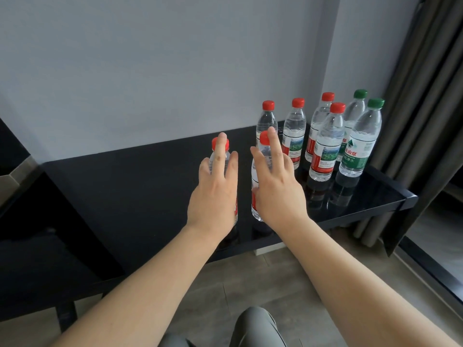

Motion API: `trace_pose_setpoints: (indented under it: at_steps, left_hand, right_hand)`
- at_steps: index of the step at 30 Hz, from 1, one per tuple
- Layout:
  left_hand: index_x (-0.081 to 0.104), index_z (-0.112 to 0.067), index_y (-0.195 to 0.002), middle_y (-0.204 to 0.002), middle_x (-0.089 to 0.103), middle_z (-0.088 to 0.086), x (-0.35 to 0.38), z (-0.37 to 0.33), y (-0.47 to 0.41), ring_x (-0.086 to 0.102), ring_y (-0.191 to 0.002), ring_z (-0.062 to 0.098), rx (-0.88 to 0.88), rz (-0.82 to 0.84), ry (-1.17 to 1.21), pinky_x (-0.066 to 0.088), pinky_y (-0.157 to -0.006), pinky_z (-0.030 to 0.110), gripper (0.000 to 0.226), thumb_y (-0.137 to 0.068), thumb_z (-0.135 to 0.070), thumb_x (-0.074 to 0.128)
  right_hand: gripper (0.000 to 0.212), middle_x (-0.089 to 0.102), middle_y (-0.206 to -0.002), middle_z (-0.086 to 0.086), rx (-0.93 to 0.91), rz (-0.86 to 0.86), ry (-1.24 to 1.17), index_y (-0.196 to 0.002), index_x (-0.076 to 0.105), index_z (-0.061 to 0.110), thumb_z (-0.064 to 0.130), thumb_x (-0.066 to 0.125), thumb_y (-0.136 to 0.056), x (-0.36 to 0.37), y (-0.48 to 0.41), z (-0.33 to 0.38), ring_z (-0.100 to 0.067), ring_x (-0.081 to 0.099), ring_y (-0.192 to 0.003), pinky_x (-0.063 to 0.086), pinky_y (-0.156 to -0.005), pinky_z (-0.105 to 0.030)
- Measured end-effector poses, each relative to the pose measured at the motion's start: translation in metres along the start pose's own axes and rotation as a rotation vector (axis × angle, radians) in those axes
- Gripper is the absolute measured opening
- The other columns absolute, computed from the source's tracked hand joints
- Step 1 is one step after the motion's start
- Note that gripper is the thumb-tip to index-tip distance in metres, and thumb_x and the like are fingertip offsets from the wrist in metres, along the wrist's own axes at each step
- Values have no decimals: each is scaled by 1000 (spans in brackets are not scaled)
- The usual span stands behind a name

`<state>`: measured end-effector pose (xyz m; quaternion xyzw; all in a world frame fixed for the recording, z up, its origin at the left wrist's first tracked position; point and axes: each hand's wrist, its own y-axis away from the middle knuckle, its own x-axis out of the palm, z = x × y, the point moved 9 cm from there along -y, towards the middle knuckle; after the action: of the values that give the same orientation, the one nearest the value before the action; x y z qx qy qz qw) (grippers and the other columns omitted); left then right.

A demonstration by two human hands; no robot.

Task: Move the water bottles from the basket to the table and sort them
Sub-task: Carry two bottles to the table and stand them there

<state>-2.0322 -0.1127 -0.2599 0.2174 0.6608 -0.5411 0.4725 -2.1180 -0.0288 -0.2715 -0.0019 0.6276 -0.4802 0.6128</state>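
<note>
Two red-capped water bottles stand upright near the front of the black table [125, 186]. My left hand [215, 194] is spread with straight fingers over the near side of the left bottle [215, 146]. My right hand [278, 186] is spread the same way over the right bottle [256, 179]. Neither hand curls round its bottle, and I cannot tell whether they touch. Several more red-capped bottles [323, 151] stand at the back right, and two green-capped bottles [358, 151] are beside them at the far right. No basket is in view.
A grey wall rises directly behind the table. Grey curtains [421, 96] hang at the right, past the table's right edge. A dark piece of furniture [37, 246] stands low at the left. My knee [255, 326] shows at the bottom over a wooden floor.
</note>
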Motion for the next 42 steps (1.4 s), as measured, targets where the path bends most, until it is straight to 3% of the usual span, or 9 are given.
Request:
trace_pose_setpoints:
  at_steps: [8,13,20,24,35,42]
  left_hand:
    - [32,-16,-157,-170,-7,5,17,-8,-27,46,-127,27,-21,-52,48,63,-77,35,102,-73,-10,89]
    - [34,-16,-157,-170,-4,3,26,-20,-51,47,-123,26,-13,-78,95,60,-73,31,99,-74,-7,88]
    - [30,-18,-157,-171,-8,2,45,-38,-83,46,-123,27,4,-61,115,60,-75,31,103,-72,-8,89]
    - [31,-20,-155,-171,-8,2,53,-46,-98,46,-122,27,2,-53,109,58,-72,28,101,-73,-7,88]
    - [27,-20,-158,-170,-9,3,61,-55,-115,47,-122,28,11,-44,111,59,-81,32,103,-76,-9,87]
    - [14,-20,-163,-168,-24,5,60,-53,-114,42,-133,32,96,15,99,60,-85,33,110,-79,-9,85]
  right_hand:
    - [95,-21,-170,1,24,2,-20,-156,29,22,0,77,-77,10,-17,-25,-43,28,-148,62,-69,-40]
    - [93,-19,-171,2,54,5,-26,-155,29,21,-5,73,-77,15,-37,-58,-43,27,-148,63,-76,-45]
    - [99,-23,-170,2,89,43,-22,-156,27,21,-9,73,-74,22,-61,-95,-41,23,-149,57,-82,-42]
    - [103,-25,-169,2,91,59,-32,-157,25,22,-7,77,-73,29,-72,-105,-42,26,-148,56,-90,-47]
    - [87,-21,-170,4,63,36,-55,-155,31,21,-6,69,-81,35,-82,-115,-46,27,-147,55,-88,-50]
    - [90,-29,-167,11,78,87,-43,-156,27,28,-1,71,-84,31,-85,-115,-45,17,-154,54,-96,-56]
